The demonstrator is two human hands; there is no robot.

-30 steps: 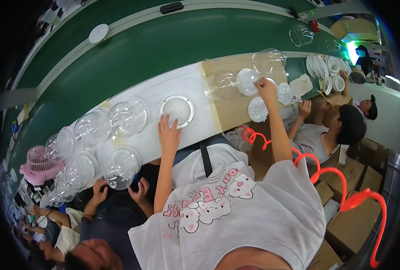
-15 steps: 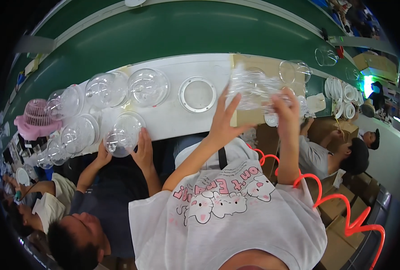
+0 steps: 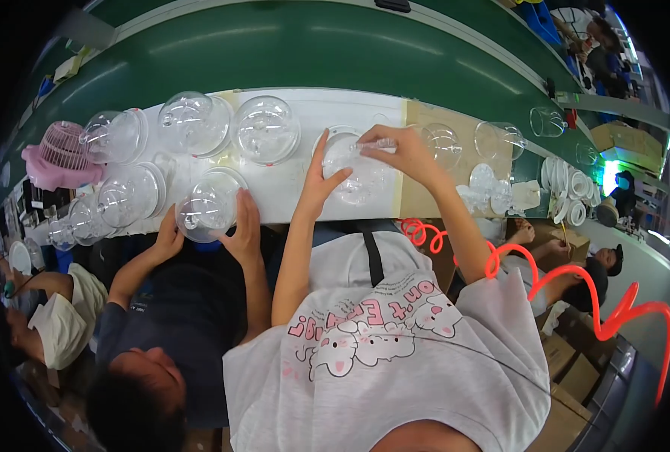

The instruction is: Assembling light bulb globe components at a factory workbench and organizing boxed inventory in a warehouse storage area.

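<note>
A long green conveyor belt (image 3: 290, 53) ran across the room, with a white worktable (image 3: 305, 113) along its near edge and a brown cardboard sheet (image 3: 425, 200) laid at the right. On the table sat clear plastic domes (image 3: 266, 128). The clear dome (image 3: 354, 169) lay between the person's hands: the left hand (image 3: 321, 181) pressed its left side with spread fingers, the right hand (image 3: 403, 154) gripped its top rim. A neighbour's hands (image 3: 244, 226) held another dome (image 3: 207, 207).
</note>
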